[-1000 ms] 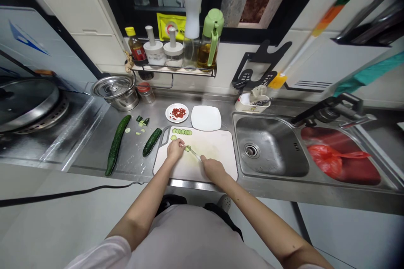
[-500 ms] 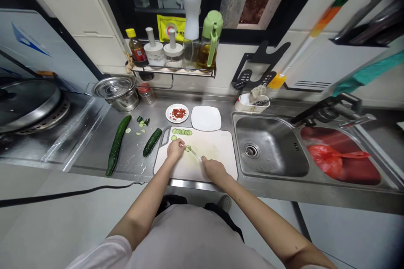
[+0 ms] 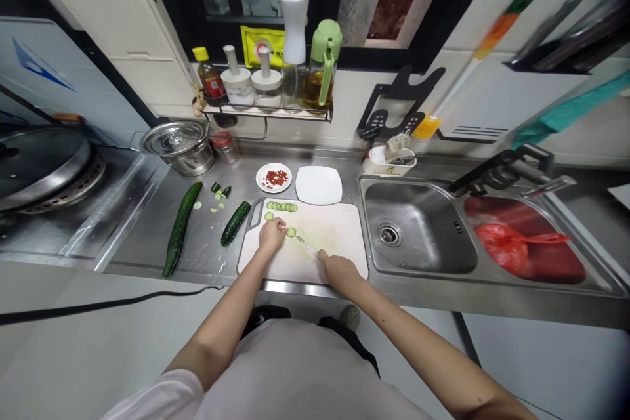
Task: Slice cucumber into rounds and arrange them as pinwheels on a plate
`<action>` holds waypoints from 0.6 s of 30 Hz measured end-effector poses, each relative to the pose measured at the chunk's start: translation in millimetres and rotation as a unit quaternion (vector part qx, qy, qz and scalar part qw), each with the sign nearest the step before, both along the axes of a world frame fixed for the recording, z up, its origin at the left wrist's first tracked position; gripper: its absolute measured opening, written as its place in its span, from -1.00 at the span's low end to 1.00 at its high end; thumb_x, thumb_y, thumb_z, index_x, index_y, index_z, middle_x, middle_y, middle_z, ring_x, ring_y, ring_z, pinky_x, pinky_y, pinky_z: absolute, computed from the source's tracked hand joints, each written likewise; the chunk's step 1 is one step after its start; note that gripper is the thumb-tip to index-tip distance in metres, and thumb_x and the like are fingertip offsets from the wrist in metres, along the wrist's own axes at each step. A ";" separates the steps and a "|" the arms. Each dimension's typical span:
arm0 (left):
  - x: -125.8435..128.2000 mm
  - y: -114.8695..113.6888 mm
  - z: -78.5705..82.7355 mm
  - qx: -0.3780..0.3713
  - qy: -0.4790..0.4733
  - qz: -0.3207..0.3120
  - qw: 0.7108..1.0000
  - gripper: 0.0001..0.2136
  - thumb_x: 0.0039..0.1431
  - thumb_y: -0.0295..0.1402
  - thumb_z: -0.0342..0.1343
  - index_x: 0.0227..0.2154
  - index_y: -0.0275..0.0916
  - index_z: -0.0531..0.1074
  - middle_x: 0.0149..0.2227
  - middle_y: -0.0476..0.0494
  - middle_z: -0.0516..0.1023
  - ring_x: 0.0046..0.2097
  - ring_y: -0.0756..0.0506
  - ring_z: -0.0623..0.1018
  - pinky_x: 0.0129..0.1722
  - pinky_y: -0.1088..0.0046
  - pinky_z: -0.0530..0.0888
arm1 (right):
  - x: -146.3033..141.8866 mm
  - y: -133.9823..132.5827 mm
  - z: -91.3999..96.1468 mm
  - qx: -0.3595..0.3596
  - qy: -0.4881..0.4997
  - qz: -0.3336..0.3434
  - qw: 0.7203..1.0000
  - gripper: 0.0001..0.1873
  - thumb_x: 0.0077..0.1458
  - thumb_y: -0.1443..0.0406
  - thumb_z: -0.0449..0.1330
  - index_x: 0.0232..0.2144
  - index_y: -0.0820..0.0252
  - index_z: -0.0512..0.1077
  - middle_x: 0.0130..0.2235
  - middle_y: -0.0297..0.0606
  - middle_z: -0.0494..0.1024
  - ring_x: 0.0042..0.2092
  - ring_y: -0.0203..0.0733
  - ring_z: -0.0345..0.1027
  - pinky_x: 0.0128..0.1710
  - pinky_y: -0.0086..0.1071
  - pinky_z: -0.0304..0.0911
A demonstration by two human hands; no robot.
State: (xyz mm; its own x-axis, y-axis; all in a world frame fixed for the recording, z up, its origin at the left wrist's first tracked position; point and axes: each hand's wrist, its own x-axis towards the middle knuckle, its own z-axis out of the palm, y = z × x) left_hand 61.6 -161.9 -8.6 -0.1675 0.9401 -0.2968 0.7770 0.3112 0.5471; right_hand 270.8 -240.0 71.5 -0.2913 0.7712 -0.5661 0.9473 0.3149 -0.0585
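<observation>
the slice (image 3: 291, 232) lies just right of the left hand (image 3: 272, 235), whose pinch i can't tell; right hand (image 3: 342, 272) clasps the knife (image 3: 307, 247).

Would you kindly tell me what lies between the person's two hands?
In the head view, a slice lies nearer the left hand, then the knife blade extends from the right hand, both over the board.
</observation>
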 end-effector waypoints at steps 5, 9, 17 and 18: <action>1.3 -6.8 -2.4 0.032 0.003 -0.016 0.999 -0.88 0.15 -0.38 0.10 -0.25 -0.17 0.49 -0.26 -0.08 0.55 -0.17 -0.08 0.50 -0.18 0.44 0.35 | 12.7 -6.4 1.6 -0.019 0.003 -0.009 1.000 -0.62 0.16 0.50 -0.09 0.02 0.23 0.23 -0.20 -0.04 0.57 -0.14 -0.07 0.48 -0.26 -0.35 0.21; 4.6 -13.8 -2.5 0.051 0.016 -0.031 0.998 -0.82 0.17 -0.32 0.10 -0.18 -0.19 0.48 -0.21 -0.15 0.52 -0.12 -0.12 0.49 -0.11 0.41 0.35 | 27.8 -8.5 -2.1 -0.018 0.037 -0.027 0.999 -0.67 0.21 0.38 -0.08 0.00 0.19 0.25 -0.20 -0.12 0.55 -0.16 -0.10 0.45 -0.30 -0.39 0.12; 16.0 -20.8 5.1 0.055 0.048 -0.053 0.996 -0.78 0.20 -0.26 0.07 -0.14 -0.19 0.44 -0.09 -0.22 0.46 0.01 -0.18 0.43 -0.02 0.36 0.32 | 40.1 3.7 -12.9 0.048 0.035 -0.209 0.976 -0.71 0.26 0.35 -0.13 -0.01 0.24 0.25 -0.24 -0.09 0.55 -0.19 -0.11 0.45 -0.31 -0.38 0.08; 17.4 -20.4 5.8 0.052 0.049 -0.054 0.996 -0.79 0.19 -0.27 0.07 -0.15 -0.19 0.44 -0.09 -0.22 0.45 0.01 -0.18 0.43 -0.02 0.36 0.33 | 40.0 6.2 -13.4 0.052 0.029 -0.225 0.972 -0.70 0.26 0.35 -0.13 -0.01 0.24 0.25 -0.23 -0.08 0.55 -0.19 -0.11 0.45 -0.31 -0.38 0.08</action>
State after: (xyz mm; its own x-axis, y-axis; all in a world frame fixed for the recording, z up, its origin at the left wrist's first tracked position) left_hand 79.0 -182.3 -2.8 -0.0866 0.9790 -0.1844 0.8541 0.1682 0.4922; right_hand 310.8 -233.8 58.1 0.0598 0.8807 -0.4699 0.9866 -0.1238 -0.1066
